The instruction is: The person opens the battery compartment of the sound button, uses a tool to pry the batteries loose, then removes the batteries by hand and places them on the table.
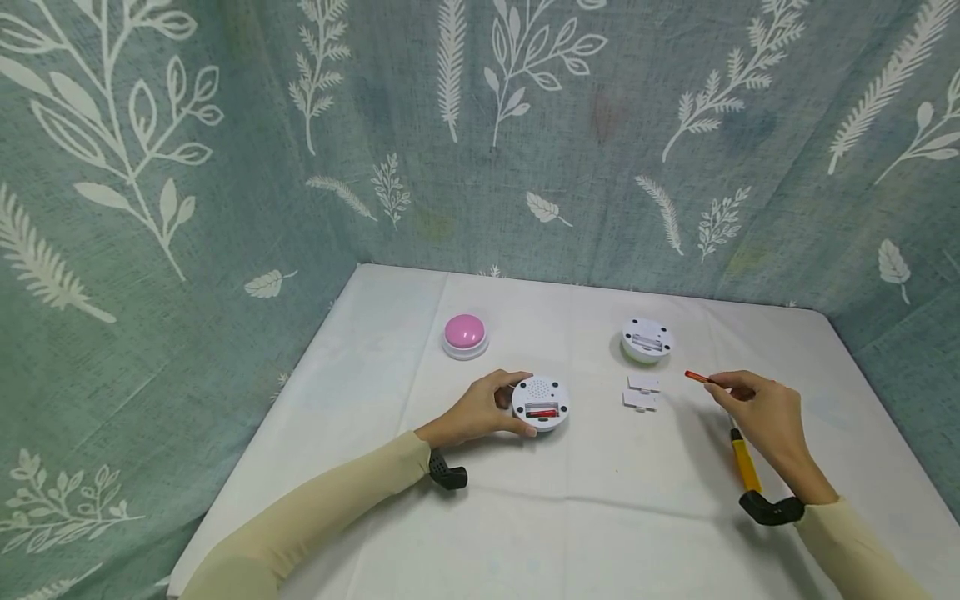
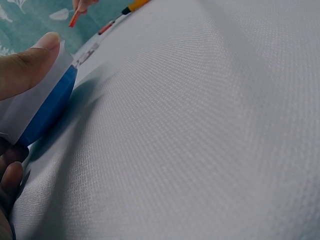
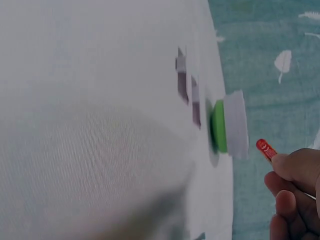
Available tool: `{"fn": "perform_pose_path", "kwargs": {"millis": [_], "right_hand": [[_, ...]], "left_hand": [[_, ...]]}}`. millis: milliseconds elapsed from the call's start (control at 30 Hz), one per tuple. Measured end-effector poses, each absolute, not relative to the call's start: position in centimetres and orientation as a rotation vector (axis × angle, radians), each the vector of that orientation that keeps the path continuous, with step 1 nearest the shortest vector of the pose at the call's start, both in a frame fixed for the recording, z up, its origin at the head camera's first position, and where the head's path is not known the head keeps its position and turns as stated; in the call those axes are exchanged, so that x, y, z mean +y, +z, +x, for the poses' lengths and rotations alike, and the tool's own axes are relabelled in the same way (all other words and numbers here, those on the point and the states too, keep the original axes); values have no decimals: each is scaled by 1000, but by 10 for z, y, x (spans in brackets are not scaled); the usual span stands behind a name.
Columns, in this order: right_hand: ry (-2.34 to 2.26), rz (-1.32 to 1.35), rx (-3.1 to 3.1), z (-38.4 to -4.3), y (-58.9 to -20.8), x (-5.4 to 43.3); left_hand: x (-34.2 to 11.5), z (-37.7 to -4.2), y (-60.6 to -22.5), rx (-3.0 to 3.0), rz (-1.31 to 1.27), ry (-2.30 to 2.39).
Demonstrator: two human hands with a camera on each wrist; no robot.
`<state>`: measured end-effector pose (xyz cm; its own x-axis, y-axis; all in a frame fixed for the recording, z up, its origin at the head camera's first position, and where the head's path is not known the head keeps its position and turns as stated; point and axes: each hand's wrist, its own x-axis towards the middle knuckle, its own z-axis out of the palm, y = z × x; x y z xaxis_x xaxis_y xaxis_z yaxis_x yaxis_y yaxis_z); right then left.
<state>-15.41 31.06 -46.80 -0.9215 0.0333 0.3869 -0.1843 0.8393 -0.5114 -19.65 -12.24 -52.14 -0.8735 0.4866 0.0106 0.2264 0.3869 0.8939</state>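
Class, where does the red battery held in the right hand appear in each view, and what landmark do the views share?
Head: battery right of centre, below mid-height.
Left wrist: battery near the top edge, left of centre.
Right wrist: battery towards the right, slightly below mid-height.
Shared landmark: the right hand, pinching the battery.

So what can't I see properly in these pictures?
Held red battery: its back end, right wrist view, covered by the right hand.
Yellow-handled tool: its tip, head view, behind the right hand; too small in left wrist view.
Pink button: its underside, head view, hidden by its body.
Dark shape at the bottom, right wrist view: too blurred to name.
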Motion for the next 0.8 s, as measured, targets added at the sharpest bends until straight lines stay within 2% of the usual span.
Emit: {"fn": "perform_pose_path", "kwargs": {"millis": [800], "right_hand": [[724,-28,-2653,-161,-486,357]], "left_hand": [[-122,-198,-523,2399,646,1479]]}}
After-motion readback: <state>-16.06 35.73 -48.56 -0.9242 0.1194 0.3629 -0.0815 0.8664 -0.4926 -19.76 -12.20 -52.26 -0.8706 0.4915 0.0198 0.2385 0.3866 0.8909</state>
